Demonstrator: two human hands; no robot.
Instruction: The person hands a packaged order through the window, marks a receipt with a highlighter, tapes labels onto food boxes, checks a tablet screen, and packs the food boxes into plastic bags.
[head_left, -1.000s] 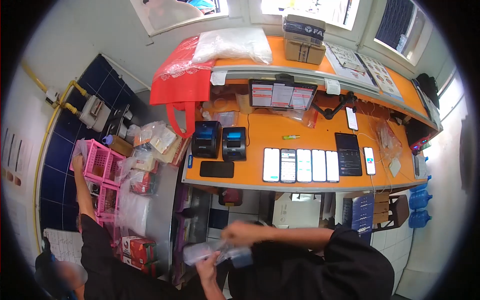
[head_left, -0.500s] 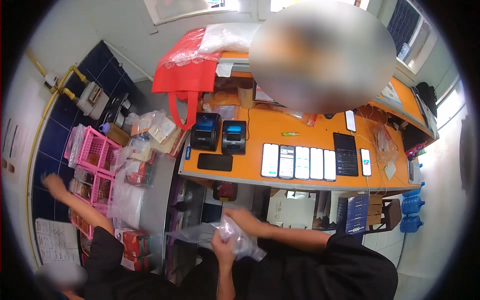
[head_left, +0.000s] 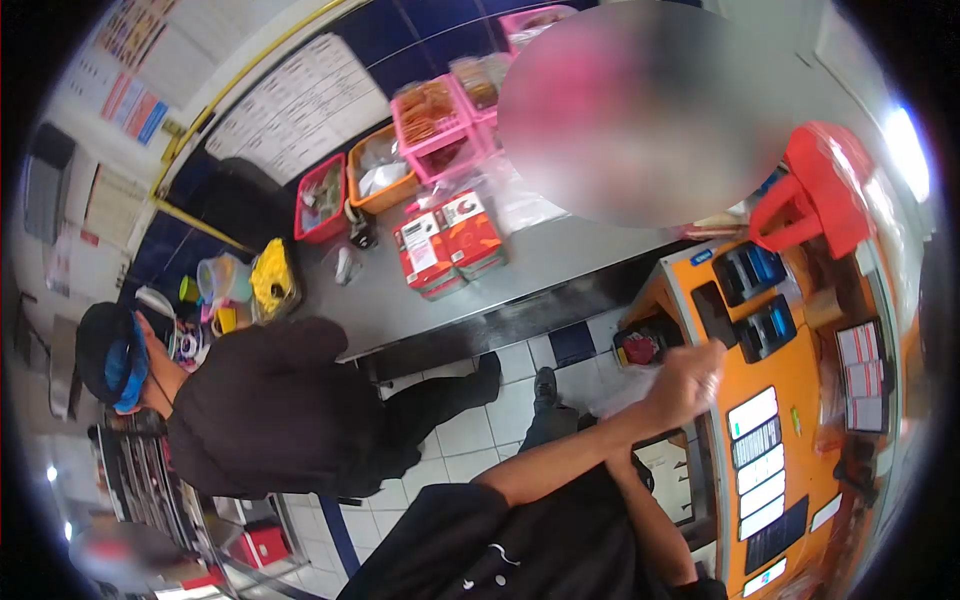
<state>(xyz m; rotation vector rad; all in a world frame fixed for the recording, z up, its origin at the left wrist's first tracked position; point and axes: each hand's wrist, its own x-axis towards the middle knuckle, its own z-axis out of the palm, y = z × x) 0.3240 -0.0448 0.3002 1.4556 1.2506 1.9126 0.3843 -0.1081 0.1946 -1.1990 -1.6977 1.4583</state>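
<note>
My left hand point(head_left: 685, 385) is closed in a fist beside the front edge of the orange desk point(head_left: 705, 440). A shiny bit of clear plastic shows at its fingers. Thin see-through film of a plastic bag point(head_left: 622, 388) spreads behind my left wrist, faint and blurred. My right forearm point(head_left: 655, 515) comes up from below and passes behind my left forearm, so the right hand's fingers are hidden. Closest to my left hand on the desk are a dark phone point(head_left: 714, 314) and two black printers, one of them a small box printer point(head_left: 766, 328).
A person in black point(head_left: 275, 410) stands at the left by the steel counter point(head_left: 400, 325). On that counter are red boxes point(head_left: 450, 245), pink baskets point(head_left: 435, 120) and an orange basket point(head_left: 385, 180). Several lit phones point(head_left: 755, 415) and a red bag point(head_left: 820, 195) are at the right.
My view has swung left, bringing the counter and the person in black into the middle. My hands, together on the plastic bag before, now have my left forearm crossing over the right.
</note>
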